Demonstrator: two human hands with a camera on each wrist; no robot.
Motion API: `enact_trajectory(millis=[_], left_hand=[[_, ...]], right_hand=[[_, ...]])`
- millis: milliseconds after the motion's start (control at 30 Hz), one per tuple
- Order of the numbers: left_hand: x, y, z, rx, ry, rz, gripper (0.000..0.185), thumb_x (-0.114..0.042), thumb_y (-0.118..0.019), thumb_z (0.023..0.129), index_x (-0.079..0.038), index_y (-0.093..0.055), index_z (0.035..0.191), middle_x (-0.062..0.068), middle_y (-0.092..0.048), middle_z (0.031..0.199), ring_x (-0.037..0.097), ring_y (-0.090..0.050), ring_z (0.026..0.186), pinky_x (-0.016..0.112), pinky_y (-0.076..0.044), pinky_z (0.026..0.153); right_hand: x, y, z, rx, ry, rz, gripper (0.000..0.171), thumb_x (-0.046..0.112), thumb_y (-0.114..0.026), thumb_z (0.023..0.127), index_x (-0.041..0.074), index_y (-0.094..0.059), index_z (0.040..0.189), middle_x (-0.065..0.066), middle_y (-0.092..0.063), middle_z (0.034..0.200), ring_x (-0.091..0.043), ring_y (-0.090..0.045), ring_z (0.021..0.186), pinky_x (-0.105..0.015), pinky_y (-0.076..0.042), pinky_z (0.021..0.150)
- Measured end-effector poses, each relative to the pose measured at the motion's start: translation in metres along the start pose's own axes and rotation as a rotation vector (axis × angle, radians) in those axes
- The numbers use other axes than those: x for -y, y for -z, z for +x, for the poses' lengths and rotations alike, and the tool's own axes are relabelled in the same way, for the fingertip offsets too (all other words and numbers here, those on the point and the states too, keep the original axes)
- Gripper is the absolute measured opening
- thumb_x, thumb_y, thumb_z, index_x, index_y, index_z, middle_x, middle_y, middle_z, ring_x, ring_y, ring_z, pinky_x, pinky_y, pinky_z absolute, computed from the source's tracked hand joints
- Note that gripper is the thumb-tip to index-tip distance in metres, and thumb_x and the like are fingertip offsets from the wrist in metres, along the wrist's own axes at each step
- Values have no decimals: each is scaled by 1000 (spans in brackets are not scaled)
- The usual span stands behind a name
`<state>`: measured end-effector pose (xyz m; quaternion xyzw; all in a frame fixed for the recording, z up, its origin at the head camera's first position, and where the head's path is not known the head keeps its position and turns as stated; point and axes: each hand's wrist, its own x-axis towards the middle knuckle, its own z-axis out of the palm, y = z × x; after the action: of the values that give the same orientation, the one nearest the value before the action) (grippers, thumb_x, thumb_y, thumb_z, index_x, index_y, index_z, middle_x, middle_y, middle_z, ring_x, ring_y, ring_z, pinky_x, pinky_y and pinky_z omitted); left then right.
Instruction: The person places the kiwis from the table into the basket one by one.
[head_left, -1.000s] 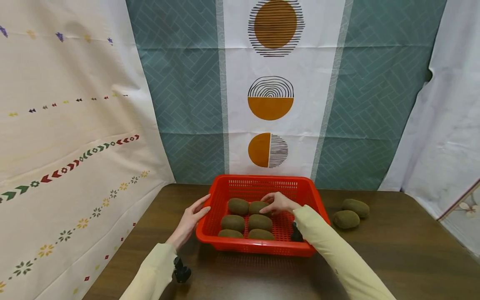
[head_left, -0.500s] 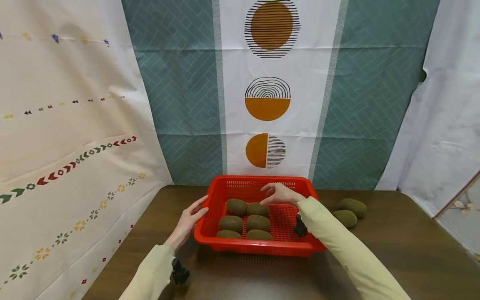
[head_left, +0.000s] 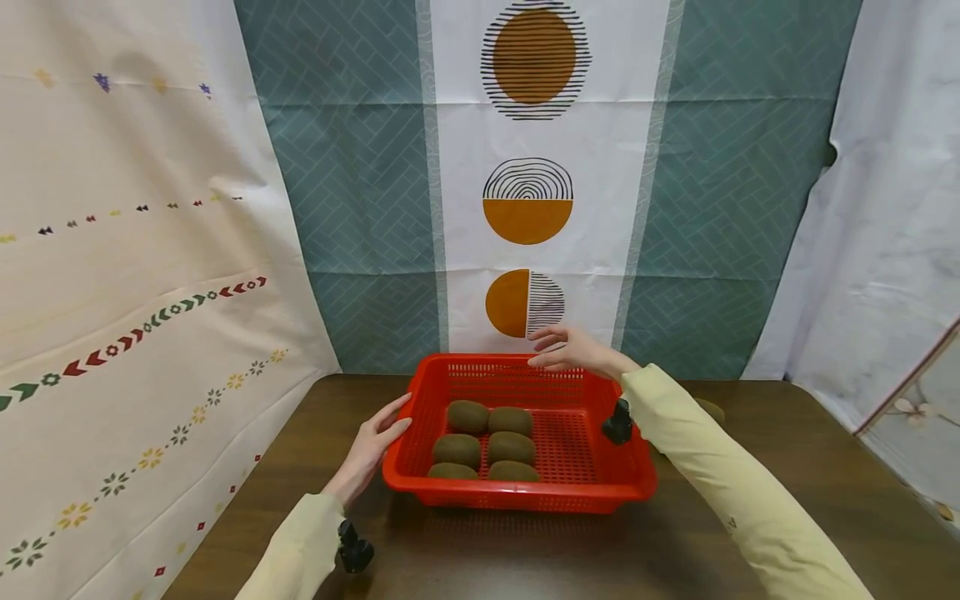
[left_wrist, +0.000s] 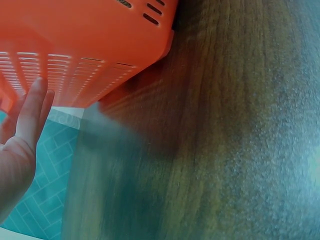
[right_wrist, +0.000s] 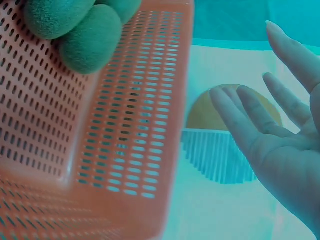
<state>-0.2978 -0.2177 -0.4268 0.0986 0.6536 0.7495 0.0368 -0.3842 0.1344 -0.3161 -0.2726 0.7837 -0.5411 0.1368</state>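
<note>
Several brown fuzzy kiwis point(head_left: 512, 448) lie in two columns in the left part of a red plastic basket point(head_left: 517, 498). My left hand point(head_left: 371, 443) rests against the basket's left side with its fingers extended; in the left wrist view that hand point(left_wrist: 25, 130) lies along the outer slotted wall. Above the basket's back rim, my right hand point(head_left: 576, 350) hovers with loosely spread fingers and holds nothing. The right wrist view has this hand point(right_wrist: 285, 125) beside the basket wall point(right_wrist: 135, 100), apart from the kiwis point(right_wrist: 92, 40) at upper left.
Right of the basket, a kiwi point(head_left: 710, 410) on the dark wooden table point(head_left: 780, 467) is mostly hidden by my right sleeve point(head_left: 720, 475). A patterned cloth point(head_left: 525, 125) hangs behind the table, and a white embroidered cloth point(head_left: 150, 250) hangs at the left.
My right hand has let go of the back kiwi of the right column and risen up and to the right, out of the basket. The left hand stays at the basket's side.
</note>
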Motion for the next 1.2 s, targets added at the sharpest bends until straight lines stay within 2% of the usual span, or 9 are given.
enact_trajectory(millis=[167, 433, 533, 700, 833, 1033, 1200], left_hand=[[9, 5, 4, -25, -12, 22, 47, -15, -56, 91, -16, -43, 135, 16, -46, 129, 33, -53, 105, 43, -47, 79], [12, 5, 5, -26, -17, 26, 47, -15, -56, 91, -15, -43, 135, 16, -46, 128, 34, -53, 105, 43, -47, 79], [11, 5, 5, -31, -12, 17, 46, -14, -56, 90, -15, -43, 135, 16, -47, 128, 34, -53, 105, 43, -47, 78], [9, 3, 4, -28, -13, 22, 47, -14, -56, 91, -15, -43, 135, 16, -47, 129, 34, -53, 105, 44, -47, 78], [9, 3, 4, -18, -33, 25, 47, -13, -55, 91, -13, -41, 136, 17, -46, 129, 36, -52, 106, 43, -47, 78], [10, 4, 6, -5, -72, 24, 47, -11, -54, 91, -10, -40, 136, 20, -44, 129, 38, -51, 106, 43, -47, 79], [11, 3, 5, -14, -51, 29, 48, -13, -55, 91, -12, -41, 136, 18, -45, 129, 36, -52, 106, 43, -47, 79]], right_hand=[[10, 11, -16, -24, 40, 13, 49, 8, -66, 83, -3, -45, 126, -25, -46, 119, -32, -56, 98, -38, -48, 79], [7, 34, -44, -99, 72, 89, 46, 5, -63, 84, -4, -45, 126, -25, -47, 116, -38, -55, 97, -45, -49, 75], [4, 44, -53, -142, 83, 114, 45, 5, -63, 84, -5, -46, 125, -27, -47, 115, -36, -57, 95, -46, -49, 74], [-3, 63, -71, -242, 138, 70, 41, 8, -64, 85, -5, -50, 120, -28, -48, 113, -25, -61, 91, -44, -49, 74], [-13, 78, -87, -327, 169, -16, 37, 11, -64, 85, -4, -53, 118, -24, -53, 113, -23, -61, 90, -39, -50, 73], [-45, 98, -110, -456, 151, -136, 36, 16, -66, 84, 0, -56, 115, -15, -59, 105, -18, -62, 85, -28, -51, 70], [-69, 107, -128, -487, 137, -138, 32, 13, -65, 84, 2, -57, 113, -9, -61, 99, -12, -63, 80, -26, -51, 68]])
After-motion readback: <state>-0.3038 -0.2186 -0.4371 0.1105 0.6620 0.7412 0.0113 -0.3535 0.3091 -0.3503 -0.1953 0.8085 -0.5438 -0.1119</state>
